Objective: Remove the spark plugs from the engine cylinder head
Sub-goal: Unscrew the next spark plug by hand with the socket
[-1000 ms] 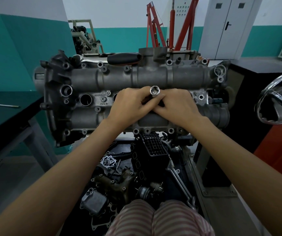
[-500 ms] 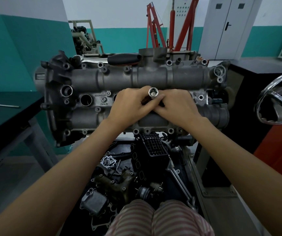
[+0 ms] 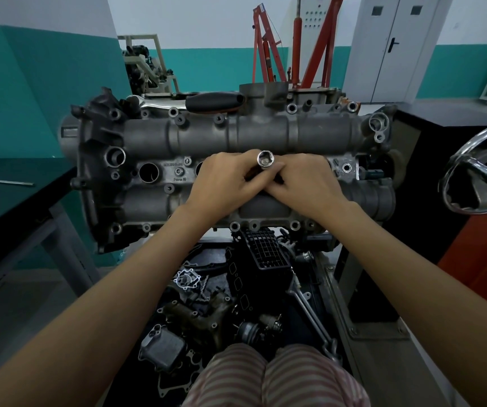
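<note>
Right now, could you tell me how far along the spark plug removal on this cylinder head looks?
Done, apparently: the plug well at the left of the cylinder head stands open and looks empty, though its depth is dark. In hand: both the left hand and right hand grip the socket standing in a middle well. Left: wells under the hands are hidden, so the remaining count is unclear.

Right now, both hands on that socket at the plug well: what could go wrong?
1. Both hands, left hand and right hand, pinch the chrome socket with fingers only; it could slip and cock in the well.
2. If dropped, it would likely fall into the parts pile under the cylinder head.
3. The open well at the left is uncovered; debris could fall in.
</note>
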A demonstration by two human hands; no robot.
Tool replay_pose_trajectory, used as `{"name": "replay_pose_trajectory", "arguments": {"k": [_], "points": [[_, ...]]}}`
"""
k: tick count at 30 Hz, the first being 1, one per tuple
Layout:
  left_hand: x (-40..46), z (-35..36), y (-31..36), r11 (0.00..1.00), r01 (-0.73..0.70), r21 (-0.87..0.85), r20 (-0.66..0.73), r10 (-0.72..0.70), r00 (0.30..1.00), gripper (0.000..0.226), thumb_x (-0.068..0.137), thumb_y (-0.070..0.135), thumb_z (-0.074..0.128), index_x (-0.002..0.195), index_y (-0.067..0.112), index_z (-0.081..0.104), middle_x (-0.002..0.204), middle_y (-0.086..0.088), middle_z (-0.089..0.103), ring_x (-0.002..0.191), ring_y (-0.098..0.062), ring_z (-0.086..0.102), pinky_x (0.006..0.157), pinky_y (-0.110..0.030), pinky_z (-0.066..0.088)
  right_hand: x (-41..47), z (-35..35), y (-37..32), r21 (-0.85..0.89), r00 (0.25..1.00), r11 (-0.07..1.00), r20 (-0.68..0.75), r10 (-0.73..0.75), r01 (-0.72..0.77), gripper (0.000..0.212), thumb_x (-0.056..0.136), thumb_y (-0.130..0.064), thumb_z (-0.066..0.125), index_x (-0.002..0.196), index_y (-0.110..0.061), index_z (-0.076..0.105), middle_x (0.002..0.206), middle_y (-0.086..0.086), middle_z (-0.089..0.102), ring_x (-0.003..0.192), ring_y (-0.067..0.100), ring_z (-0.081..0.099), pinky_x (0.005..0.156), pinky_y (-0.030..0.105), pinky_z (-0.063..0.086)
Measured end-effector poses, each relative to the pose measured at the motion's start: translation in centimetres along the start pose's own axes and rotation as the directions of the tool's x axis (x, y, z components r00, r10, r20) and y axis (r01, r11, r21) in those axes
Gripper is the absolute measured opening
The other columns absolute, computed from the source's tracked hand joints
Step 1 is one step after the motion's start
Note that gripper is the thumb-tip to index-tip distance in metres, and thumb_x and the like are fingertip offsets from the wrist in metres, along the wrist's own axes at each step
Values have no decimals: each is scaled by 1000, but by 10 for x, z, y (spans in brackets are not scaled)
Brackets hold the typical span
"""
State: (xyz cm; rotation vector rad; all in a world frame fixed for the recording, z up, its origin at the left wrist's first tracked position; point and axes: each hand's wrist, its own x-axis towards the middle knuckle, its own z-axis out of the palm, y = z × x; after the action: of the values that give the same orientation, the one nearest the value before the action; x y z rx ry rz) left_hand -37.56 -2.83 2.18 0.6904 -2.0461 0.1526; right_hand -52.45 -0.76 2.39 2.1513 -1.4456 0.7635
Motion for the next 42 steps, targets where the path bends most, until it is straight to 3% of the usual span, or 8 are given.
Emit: {"name": "replay_pose_trajectory", "arguments": {"k": [5, 9, 16, 19, 24, 28, 35, 42], "points": [[-1, -1, 2, 1000, -5, 18, 11, 4, 1000, 34, 86, 39, 47, 69, 10, 42, 57, 7, 42, 48, -18, 43, 46, -28, 32, 0, 0, 0, 21, 1000, 1000, -5, -20, 20, 31, 87, -37, 47, 85, -7, 56, 78, 7, 65, 69, 30, 60, 56, 29, 27], [-1, -2, 4, 1000, 15, 9, 9, -15, 1000, 24, 85, 35, 44, 73, 17, 34, 57, 12, 38, 49, -14, 39, 44, -23, 23, -2, -1, -1, 67, 1000, 998, -26, -16, 18, 31, 84, -42, 45, 85, -11, 42, 74, 6, 63, 63, 30, 59, 54, 28, 25], [0, 0, 1, 999, 36, -4, 11, -36, 999, 35, 89, 38, 54, 64, 17, 42, 54, 8, 43, 49, -17, 44, 51, -27, 30, 1, 1, 1, -9, 1000, 1000, 3, -26, 26, 36, 89, -42, 42, 102, -17, 65, 87, 5, 69, 81, 26, 62, 61, 30, 31], [-1, -1, 2, 999, 9, 51, 20, -10, 1000, 43, 86, 44, 45, 72, 3, 52, 57, 0, 52, 51, -23, 50, 48, -31, 36, 0, 2, 2, 6, 999, 999, 5, -36, 36, 35, 90, -39, 41, 98, -11, 61, 88, 6, 67, 79, 28, 61, 63, 33, 36], [-1, 0, 2, 1000, 4, 25, -2, -4, 1000, 24, 88, 34, 47, 76, 18, 34, 58, 10, 41, 48, -18, 43, 49, -25, 27, -1, 1, 0, 37, 1000, 999, -12, -19, 19, 34, 87, -41, 44, 92, -8, 48, 76, 6, 64, 66, 29, 60, 54, 29, 26], [-1, 2, 0, 1000, 9, 5, -15, -9, 1000, 30, 90, 29, 56, 71, 25, 34, 56, 12, 36, 49, -13, 38, 51, -25, 28, 1, 2, 0, -6, 1000, 1000, -5, -2, 2, 48, 85, -51, 34, 104, -16, 60, 84, 2, 68, 77, 23, 63, 59, 30, 35], [-1, 0, 3, 998, -21, 65, 0, 21, 1000, 39, 87, 41, 45, 71, 5, 49, 60, 2, 50, 52, -23, 50, 47, -31, 37, -1, 0, 0, -8, 1000, 1000, 10, -27, 27, 36, 89, -39, 41, 89, -8, 59, 81, 7, 66, 71, 28, 60, 59, 29, 28], [-1, 0, 5, 999, -11, 42, -9, 11, 1000, 24, 88, 36, 43, 74, 17, 39, 60, 9, 43, 50, -26, 50, 47, -29, 35, -1, -1, -3, 20, 1000, 1000, -18, -12, 12, 33, 87, -40, 45, 91, -8, 50, 80, 6, 65, 67, 29, 60, 54, 29, 27]]}}
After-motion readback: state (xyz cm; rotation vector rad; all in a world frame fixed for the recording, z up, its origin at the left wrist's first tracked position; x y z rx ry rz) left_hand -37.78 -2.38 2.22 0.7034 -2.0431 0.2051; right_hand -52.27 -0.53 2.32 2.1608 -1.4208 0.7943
